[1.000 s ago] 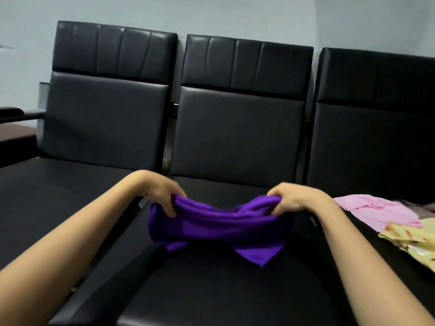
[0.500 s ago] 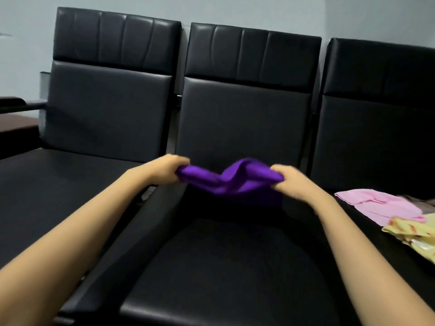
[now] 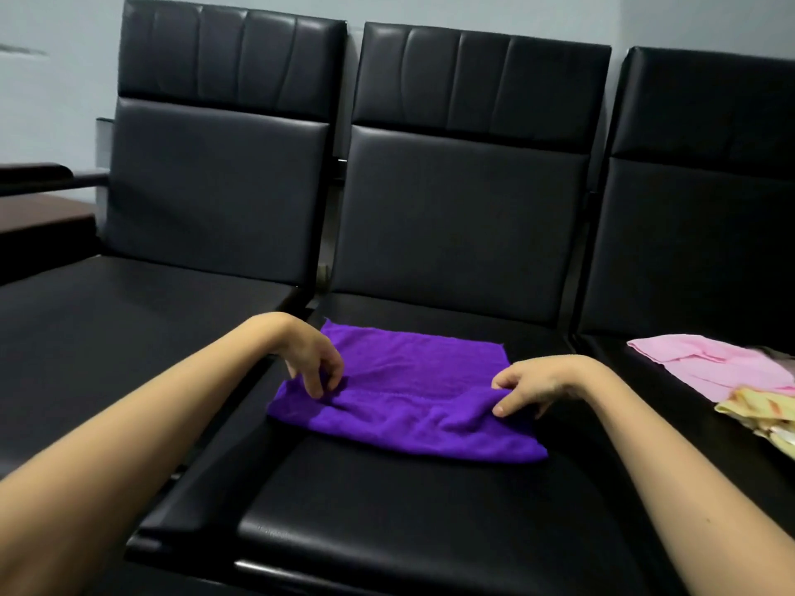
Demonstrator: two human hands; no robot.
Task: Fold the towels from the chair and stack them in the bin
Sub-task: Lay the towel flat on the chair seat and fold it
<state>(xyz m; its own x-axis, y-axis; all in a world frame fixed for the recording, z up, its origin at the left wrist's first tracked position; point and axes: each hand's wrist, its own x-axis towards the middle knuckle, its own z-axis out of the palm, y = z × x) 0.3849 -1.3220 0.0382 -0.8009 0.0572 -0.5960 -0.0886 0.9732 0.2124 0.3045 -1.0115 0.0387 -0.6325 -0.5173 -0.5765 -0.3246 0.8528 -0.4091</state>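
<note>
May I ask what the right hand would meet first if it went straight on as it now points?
The right hand points left into the purple towel it pinches; beyond that, probably the left hand.

Three black padded chairs [image 3: 464, 200] in a row, backs close to a pale blue-grey wall [image 3: 51, 79]. Headrest panels ribbed. Dark brown table [image 3: 38, 212] at far left, below a black armrest [image 3: 34, 170]. Light dim; soft sheen on upholstery.

Left hand [image 3: 316, 363], right hand [image 3: 527, 387], fingers curled
</note>
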